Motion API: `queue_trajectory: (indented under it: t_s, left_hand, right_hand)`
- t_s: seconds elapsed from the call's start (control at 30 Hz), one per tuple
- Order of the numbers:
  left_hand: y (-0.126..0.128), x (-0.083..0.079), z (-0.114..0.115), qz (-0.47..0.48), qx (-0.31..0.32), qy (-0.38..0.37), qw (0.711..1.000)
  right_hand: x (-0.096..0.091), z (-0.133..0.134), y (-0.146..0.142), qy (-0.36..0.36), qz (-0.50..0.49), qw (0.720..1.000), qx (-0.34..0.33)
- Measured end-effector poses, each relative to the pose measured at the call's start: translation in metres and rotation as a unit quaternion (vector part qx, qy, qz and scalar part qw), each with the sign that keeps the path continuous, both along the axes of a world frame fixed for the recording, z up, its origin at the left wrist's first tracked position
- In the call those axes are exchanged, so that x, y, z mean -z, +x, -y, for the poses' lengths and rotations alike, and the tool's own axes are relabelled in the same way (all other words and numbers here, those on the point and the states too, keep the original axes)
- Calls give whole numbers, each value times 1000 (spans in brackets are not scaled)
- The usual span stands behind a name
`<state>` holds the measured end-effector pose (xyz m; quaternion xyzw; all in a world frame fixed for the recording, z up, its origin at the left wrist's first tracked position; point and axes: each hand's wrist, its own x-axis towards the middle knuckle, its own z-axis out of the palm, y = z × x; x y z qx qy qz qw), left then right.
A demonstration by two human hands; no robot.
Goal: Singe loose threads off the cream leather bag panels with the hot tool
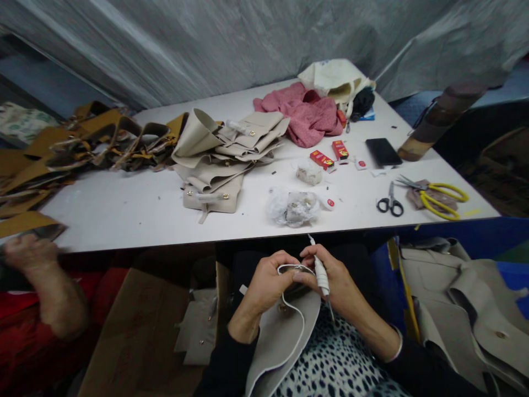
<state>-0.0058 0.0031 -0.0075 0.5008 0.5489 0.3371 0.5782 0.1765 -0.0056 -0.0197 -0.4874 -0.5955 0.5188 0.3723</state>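
My left hand is closed on the upper edge of a beige-grey bag piece, which hangs curved over my lap with its pale cut rim showing. My right hand pinches the same edge, its thumb close to the left thumb. Across the right fingers lies a thin pointed tool with a white-wrapped handle, its upper tip toward the table and a thin metal end below. Whatever is pinched between the thumbs is too small to make out. A small metal fitting shows inside the bag piece.
Stacked beige bag pieces, two plastic-wrapped lumps, small red boxes, black scissors, yellow-handled scissors, a phone and a bottle are on the table. At left, a co-worker's hand is near brown pieces. Boxes flank my lap.
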Motion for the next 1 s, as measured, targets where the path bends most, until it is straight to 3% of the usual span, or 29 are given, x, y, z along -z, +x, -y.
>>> queue_trajectory:
  t_s: [0.17,0.37,0.47,0.6,0.73,1.0]
  left_hand:
    - [3,-2,-1,7,63,14,998]
    - [8,-5,-4,37,83,-13,996]
    - [5,-7,-8,144,70,-18,987]
    - [-3,-8,-14,313,10,20,949]
    - [-6,-8,-18,330,-47,72,940]
    - [-9,-2,-17,321,-70,37,944]
  right_hand:
    - [1,4,4,-31,-38,999,0]
    - [0,15,12,8,27,999,28]
    - [-5,25,14,68,58,995,38]
    - [-20,40,21,148,64,982,99]
    - [-43,54,37,222,97,946,214]
    - [-74,70,87,266,173,849,423]
